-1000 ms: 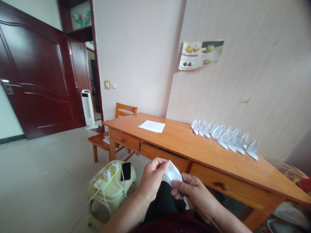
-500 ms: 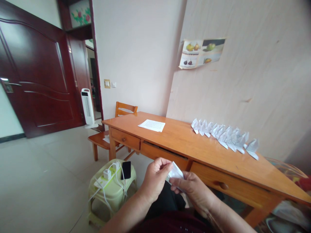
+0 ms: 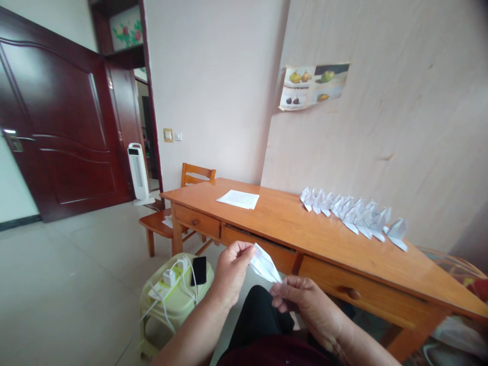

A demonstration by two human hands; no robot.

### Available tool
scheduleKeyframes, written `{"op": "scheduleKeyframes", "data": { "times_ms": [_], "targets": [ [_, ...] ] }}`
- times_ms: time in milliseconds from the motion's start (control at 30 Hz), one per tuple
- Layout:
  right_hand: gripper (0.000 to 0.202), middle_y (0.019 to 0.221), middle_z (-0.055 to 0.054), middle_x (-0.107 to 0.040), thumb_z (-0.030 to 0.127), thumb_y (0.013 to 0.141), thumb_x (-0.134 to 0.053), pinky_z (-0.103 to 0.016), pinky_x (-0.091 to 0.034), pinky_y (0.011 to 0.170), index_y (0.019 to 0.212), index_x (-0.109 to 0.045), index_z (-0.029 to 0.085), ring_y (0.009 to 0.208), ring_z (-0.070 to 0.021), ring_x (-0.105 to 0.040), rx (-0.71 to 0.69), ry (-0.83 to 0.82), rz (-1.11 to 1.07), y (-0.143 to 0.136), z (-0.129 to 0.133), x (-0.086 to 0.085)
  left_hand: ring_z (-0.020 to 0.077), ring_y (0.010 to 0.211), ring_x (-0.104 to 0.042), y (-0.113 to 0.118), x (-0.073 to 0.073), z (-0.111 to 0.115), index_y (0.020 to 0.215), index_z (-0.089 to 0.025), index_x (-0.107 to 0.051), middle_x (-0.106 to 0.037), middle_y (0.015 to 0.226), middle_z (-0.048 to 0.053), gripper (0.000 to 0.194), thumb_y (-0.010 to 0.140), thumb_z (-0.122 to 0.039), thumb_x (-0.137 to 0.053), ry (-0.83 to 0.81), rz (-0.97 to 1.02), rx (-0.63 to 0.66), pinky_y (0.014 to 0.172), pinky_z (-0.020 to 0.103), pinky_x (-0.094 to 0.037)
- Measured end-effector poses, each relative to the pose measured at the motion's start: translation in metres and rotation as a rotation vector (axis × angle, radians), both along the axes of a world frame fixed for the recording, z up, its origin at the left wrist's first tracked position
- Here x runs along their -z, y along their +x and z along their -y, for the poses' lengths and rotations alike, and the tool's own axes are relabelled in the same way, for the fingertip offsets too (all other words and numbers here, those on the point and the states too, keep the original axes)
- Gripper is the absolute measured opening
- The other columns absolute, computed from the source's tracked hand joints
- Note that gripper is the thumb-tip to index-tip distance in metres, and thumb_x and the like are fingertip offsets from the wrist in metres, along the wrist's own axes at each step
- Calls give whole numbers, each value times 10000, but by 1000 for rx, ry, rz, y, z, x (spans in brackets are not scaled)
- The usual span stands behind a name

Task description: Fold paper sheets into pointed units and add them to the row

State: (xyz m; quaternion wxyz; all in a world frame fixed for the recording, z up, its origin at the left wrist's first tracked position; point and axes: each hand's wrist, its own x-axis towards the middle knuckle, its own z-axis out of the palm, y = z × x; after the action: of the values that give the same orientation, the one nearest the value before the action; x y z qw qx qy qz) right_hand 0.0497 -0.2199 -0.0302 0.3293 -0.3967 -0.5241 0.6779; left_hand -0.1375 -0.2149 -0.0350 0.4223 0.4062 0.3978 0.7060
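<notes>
Between my two hands, above my lap, is a folded piece of white paper (image 3: 264, 264), narrow and slanting down to the right. My left hand (image 3: 232, 272) pinches its upper left end between thumb and fingers. At the lower right end, the thumb and fingers of my right hand (image 3: 299, 295) grip the paper's tip. Several folded paper figures (image 3: 358, 216) stand in a row at the right back of the wooden table (image 3: 282, 213). A small stack of printed sheets (image 3: 238, 199) lies flat farther left on it.
A pale green stool (image 3: 175, 300) at my left bears a power strip (image 3: 163, 288) with white cables and a black phone (image 3: 199, 270). A wooden chair (image 3: 156, 223) stands at the table's left end. Drawers with knobs (image 3: 351, 293) line the table's front.
My left hand has moved left and slightly up, away from my right hand. More of the folded paper shows between them. My right hand has shifted slightly down and right.
</notes>
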Motion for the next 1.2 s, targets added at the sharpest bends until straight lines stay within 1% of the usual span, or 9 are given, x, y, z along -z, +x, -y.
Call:
{"op": "scheduleKeyframes", "data": {
  "times_ms": [200, 333, 433, 500, 600, 767, 967, 1067, 1200],
  "targets": [
    [278, 689, -27, -698, 425, 756, -808, -224, -402, 574, 752, -726, 159, 596, -113, -561, -58, 117, 6, 3, -5, 11, 125, 727, -597, -4, 5, -3, 934, -165, -664, -675, 835, 15, 338, 715, -362, -830, -79, 139, 29, 676, 239, -427],
    [253, 850, -54, -707, 379, 846, -710, -302, -475, 694, 1011, -744, 189, 744, -176, -608, 11, 537, 92, 3, -14, 21, 97, 662, -569, 0, 10, -2, 926, -174, -623, -634, 801, -9, 330, 691, -282, -829, -125, 267, 155, 601, 214, -388],
    [455, 1146, -98, -677, 288, 873, -657, -351, -508, 770, 1327, -634, 272, 951, -234, -623, 71, 875, 219, 5, -17, 21, 105, 669, -584, 8, 15, 0, 864, -184, -596, -621, 778, -21, 296, 671, -227, -816, -192, 376, 284, 622, 224, -417],
    [478, 1255, -107, -637, 273, 901, -626, -373, -517, 822, 1376, -601, 316, 1073, -260, -607, 34, 1008, 250, 7, -16, 17, 110, 662, -590, 14, 19, 1, 837, -190, -580, -611, 744, -29, 283, 665, -198, -805, -260, 440, 367, 615, 225, -418],
    [329, 1214, -100, -659, 287, 947, -595, -397, -497, 914, 1257, -696, 329, 1111, -264, -601, -28, 1093, 257, 9, -12, 7, 81, 569, -534, 21, 25, 4, 813, -192, -569, -576, 665, -47, 280, 651, -179, -798, -352, 500, 454, 529, 190, -342],
    [208, 864, -58, -701, 365, 955, -610, -351, -476, 806, 905, -781, 258, 850, -221, -623, 36, 999, 256, 8, -10, 2, 48, 450, -412, 26, 29, 7, 824, -184, -604, -539, 567, -54, 231, 688, -237, -783, -415, 426, 483, 473, 167, -237],
    [356, 732, -41, -666, 516, 900, -650, -308, -452, 672, 787, -704, 183, 681, -179, -578, 115, 520, -15, 6, -16, 12, 119, 545, -509, 30, 26, 11, 808, -155, -643, -625, 679, 32, 450, 847, -603, -631, -225, 31, 366, 530, 243, -342],
    [370, 705, -26, -651, 532, 873, -678, -279, -418, 605, 763, -682, 179, 622, -151, -534, 113, 391, -65, 7, -15, 13, 150, 710, -546, 30, 19, 16, 835, -164, -647, -622, 763, 25, 400, 872, -562, -643, -109, -57, 305, 668, 259, -411],
    [384, 694, -15, -631, 536, 840, -714, -278, -422, 630, 719, -650, 177, 639, -150, -532, 121, 376, -70, 8, -14, 14, 154, 778, -516, 29, 11, 19, 896, -169, -651, -605, 814, 10, 289, 856, -448, -715, -44, -150, 273, 731, 260, -404]
  ]
}}
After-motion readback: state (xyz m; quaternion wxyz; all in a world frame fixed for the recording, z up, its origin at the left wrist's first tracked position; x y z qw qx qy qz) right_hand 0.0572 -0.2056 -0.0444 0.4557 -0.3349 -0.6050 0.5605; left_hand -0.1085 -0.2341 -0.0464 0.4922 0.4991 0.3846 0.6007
